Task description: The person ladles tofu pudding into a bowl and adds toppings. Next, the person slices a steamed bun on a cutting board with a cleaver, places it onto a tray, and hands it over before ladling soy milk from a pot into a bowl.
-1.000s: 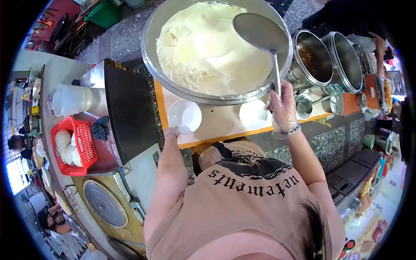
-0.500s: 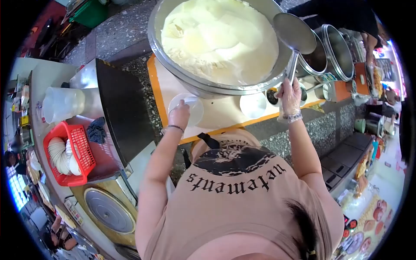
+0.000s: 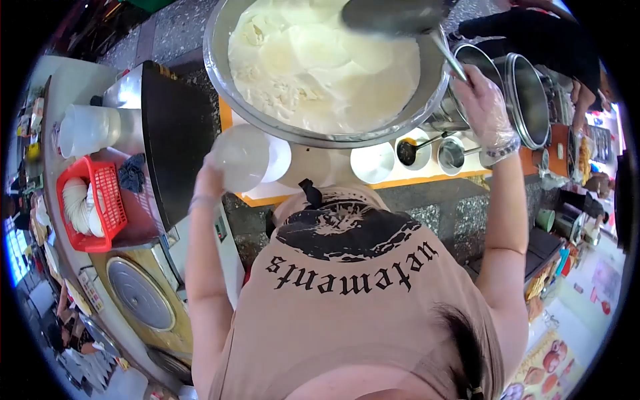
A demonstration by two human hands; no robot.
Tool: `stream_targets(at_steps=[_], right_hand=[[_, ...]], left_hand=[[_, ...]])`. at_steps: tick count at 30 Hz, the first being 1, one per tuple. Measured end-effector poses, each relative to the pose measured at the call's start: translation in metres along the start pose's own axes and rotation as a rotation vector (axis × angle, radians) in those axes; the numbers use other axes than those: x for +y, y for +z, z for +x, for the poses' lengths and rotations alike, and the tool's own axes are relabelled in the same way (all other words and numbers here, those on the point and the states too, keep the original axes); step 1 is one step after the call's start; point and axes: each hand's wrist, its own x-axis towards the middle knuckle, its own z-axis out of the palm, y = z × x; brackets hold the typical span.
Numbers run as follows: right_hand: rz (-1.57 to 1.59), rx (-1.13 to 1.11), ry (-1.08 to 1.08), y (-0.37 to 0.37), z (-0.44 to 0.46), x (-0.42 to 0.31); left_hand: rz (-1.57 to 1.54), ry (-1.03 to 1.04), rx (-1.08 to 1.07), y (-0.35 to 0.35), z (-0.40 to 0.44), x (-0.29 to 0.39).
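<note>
My right hand (image 3: 485, 112), in a clear plastic glove, grips the handle of a wide, shallow metal ladle (image 3: 393, 16). Its blurred head hangs over a large metal pot (image 3: 217, 83) of soft white curd (image 3: 320, 73). My left hand (image 3: 211, 179), smeared by motion, is closed on the left side of a translucent white bowl (image 3: 241, 159), held left of the pot's near edge. Part of another white bowl (image 3: 280, 160) shows behind it on the board. Further right stand a white bowl (image 3: 372, 163), a bowl of dark liquid (image 3: 408, 155) with a small ladle in it, and a metal cup (image 3: 451, 157).
Tall steel pots (image 3: 530, 100) stand to the right, near a person in dark clothes (image 3: 540, 40). On the left are a dark-topped counter (image 3: 177, 147), a red basket (image 3: 113, 217), a clear plastic jug (image 3: 90, 130) and a round metal lid (image 3: 141, 293).
My left hand has lifted the translucent bowl and moved it left. My right hand has shifted right, swinging the ladle's head left from the pot's right rim to above the curd. The view has shifted slightly.
</note>
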Motion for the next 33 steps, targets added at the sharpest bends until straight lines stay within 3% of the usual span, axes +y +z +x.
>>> stream_targets(at_steps=[1,2,3,6,8,11,16,21,25,27,28,31,33], right_hand=[[0.011,-0.004,-0.01,-0.001,0.012,0.002],[-0.095,-0.101,-0.048,0.001,0.023,0.003],[-0.203,-0.202,-0.082,0.005,0.032,0.006],[-0.388,-0.306,-0.129,0.027,0.066,0.009],[-0.395,-0.298,-0.201,0.043,0.084,0.012],[-0.437,-0.368,-0.238,0.053,0.107,0.002],[-0.434,-0.444,-0.234,0.06,0.113,-0.005],[-0.482,-0.676,-0.266,0.069,0.116,-0.005],[-0.379,-0.884,-0.174,0.074,0.12,-0.005],[-0.385,-0.993,-0.426,0.085,0.129,0.011],[-0.389,-0.989,-0.429,0.077,0.127,0.004],[-0.346,-1.085,-0.256,0.05,0.117,-0.019],[-0.228,-1.12,0.012,0.042,0.117,-0.024]], left_hand=[[-0.459,-0.508,-0.011,-0.067,-0.037,0.121],[-0.605,-0.488,0.008,-0.074,-0.058,0.104],[-0.951,-0.632,0.192,-0.064,-0.081,0.086],[-1.491,-0.649,0.27,-0.057,-0.141,0.091],[-1.816,-0.375,0.417,-0.056,-0.141,0.167],[-2.002,-0.182,0.528,-0.048,-0.133,0.21],[-1.99,-0.086,0.595,-0.06,-0.106,0.252],[-1.809,0.097,0.582,-0.079,-0.078,0.29],[-1.7,0.071,0.631,-0.085,-0.068,0.304],[-1.654,0.003,0.714,-0.089,-0.065,0.305],[-1.655,0.008,0.717,-0.093,-0.064,0.307],[-1.6,-0.065,0.779,-0.104,-0.06,0.311],[-1.497,0.006,0.795,-0.112,-0.059,0.307]])
